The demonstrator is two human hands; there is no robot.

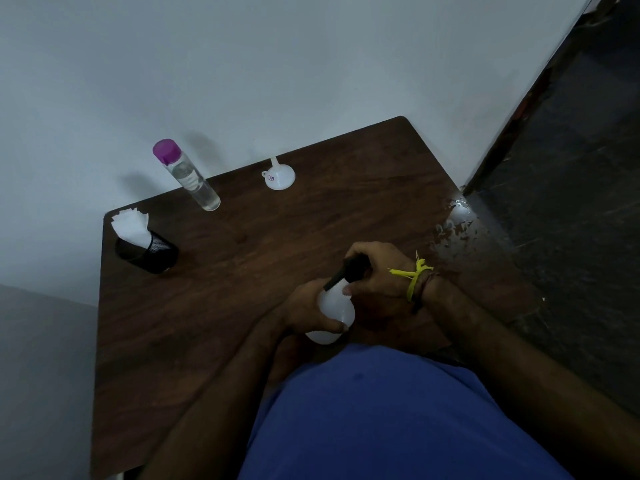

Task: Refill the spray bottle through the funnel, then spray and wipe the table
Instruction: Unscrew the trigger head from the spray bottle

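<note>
A white spray bottle with a black spray head stands near the front middle of the dark wooden table. My left hand wraps the bottle's white body. My right hand grips the black spray head from above. A small white funnel rests upside down, spout up, at the back edge of the table. To its left stands a clear bottle with a purple cap, holding clear liquid.
A black mesh holder with white tissues sits at the table's back left corner. Wet splashes shine on the table's right edge. A pale wall runs behind the table, dark floor lies to the right.
</note>
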